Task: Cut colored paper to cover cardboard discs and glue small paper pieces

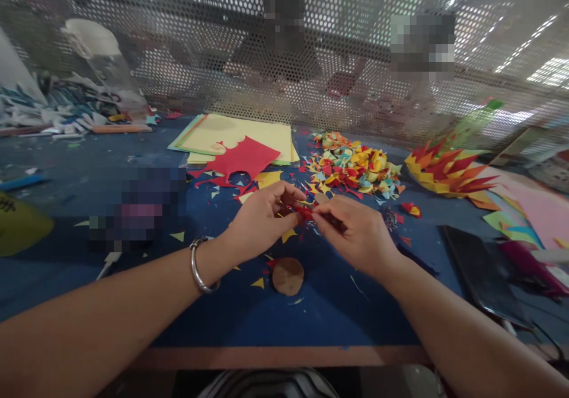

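Red paper scrap point(306, 213), small, is being pinched by the left hand point(265, 209) and the right hand point(362, 223) above the blue counter point(355, 324); its shaping is looking unfinished. Multicoloured folded-paper pieces point(368, 162) are lying heaped beyond, seemingly done. Ragged red paper sheet point(249, 160), already partly cut, is lying left of them; pale-yellow paper sheets point(267, 127) partly beneath it are looking uncut.

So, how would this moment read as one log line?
left hand: holding red piece | right hand: pinching red piece | nearby: brown disc
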Action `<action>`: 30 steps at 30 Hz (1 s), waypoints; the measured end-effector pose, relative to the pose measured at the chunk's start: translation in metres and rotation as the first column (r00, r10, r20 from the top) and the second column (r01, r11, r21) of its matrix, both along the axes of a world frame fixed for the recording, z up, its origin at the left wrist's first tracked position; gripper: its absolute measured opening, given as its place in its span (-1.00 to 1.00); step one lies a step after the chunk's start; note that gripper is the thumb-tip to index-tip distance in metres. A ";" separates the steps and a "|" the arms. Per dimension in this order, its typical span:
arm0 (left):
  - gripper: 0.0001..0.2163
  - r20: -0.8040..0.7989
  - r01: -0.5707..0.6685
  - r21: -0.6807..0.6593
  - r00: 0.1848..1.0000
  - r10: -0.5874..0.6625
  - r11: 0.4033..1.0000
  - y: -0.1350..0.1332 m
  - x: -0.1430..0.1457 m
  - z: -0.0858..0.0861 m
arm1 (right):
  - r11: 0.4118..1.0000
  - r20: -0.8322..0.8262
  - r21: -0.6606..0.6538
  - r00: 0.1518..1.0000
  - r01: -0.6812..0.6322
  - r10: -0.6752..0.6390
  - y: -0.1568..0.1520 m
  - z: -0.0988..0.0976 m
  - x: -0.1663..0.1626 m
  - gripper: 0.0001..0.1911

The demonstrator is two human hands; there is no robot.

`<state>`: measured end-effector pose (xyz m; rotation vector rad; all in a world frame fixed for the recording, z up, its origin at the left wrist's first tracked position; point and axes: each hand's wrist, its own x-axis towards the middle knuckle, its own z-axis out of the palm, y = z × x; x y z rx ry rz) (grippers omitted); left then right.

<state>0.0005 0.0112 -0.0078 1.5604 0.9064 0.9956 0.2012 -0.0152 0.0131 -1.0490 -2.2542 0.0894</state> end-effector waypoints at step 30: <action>-0.71 0.319 -0.042 -0.285 0.938 0.136 0.958 -0.009 0.006 0.008 | 0.963 0.089 0.258 0.990 0.079 -0.105 -0.002 -0.009 -0.006 -0.79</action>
